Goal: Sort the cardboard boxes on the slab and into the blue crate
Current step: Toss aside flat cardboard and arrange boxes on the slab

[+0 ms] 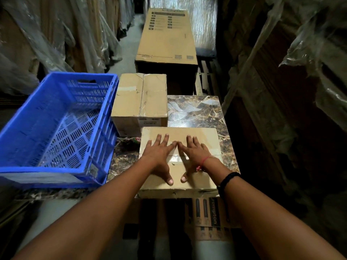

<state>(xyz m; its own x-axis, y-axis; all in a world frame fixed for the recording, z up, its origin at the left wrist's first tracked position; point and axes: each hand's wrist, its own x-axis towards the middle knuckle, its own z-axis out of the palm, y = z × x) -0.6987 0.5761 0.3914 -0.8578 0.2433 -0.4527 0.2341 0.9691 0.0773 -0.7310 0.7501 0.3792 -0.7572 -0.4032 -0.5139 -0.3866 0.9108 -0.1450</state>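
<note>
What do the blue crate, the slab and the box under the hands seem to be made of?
Blue crate: moulded plastic, glossy, with slotted vents in walls and floor. Slab: polished stone, likely marble, brown with pale veins and a sheen; a printed laminate cannot be excluded. Near box: matte brown cardboard, clear tape along its top seam.

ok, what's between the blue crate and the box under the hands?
Head view: a strip of marble slab separates the blue crate and the near cardboard box, bare except a small red-green scrap by the box's far-left corner; unidentifiable.
</note>
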